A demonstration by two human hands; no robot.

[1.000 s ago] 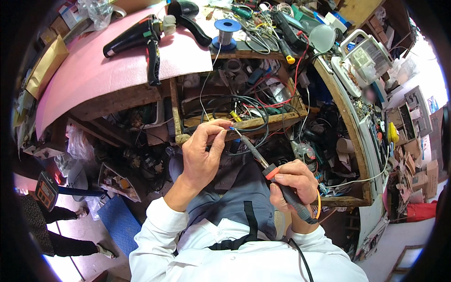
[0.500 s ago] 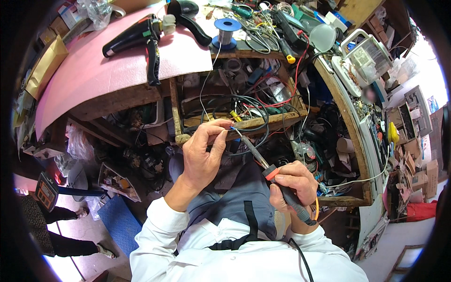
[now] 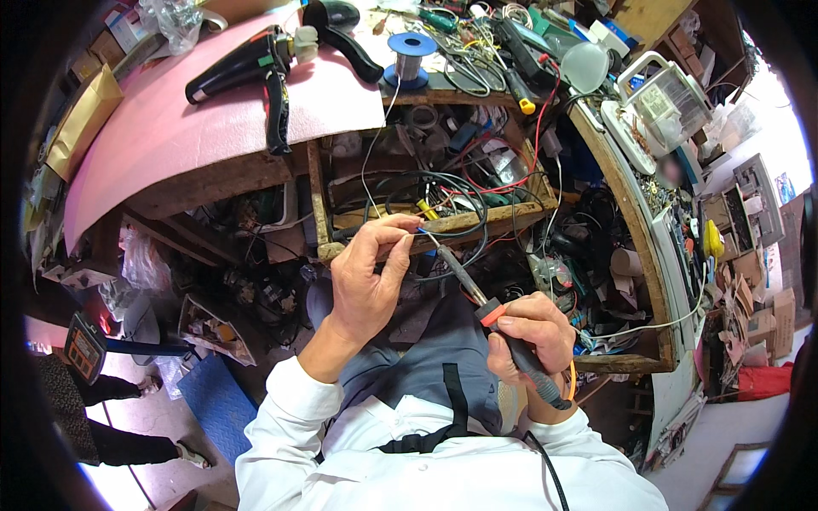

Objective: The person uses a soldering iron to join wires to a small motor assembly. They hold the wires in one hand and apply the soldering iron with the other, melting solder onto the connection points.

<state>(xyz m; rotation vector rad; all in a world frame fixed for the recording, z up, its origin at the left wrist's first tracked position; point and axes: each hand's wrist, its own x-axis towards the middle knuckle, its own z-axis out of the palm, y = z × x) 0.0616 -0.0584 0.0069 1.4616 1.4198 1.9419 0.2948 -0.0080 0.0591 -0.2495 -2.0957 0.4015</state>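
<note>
The person wore a white long-sleeved shirt (image 3: 383,485), creased at the elbow, with a small pale button (image 3: 423,467) in front. The left sleeve (image 3: 294,417) ended in a loose cuff, leaving the left hand (image 3: 368,277) bare. Below were grey-blue trousers (image 3: 400,370), crossed by a flat black strap (image 3: 454,396). A thin black cord (image 3: 550,477) trailed over the shirt.
</note>
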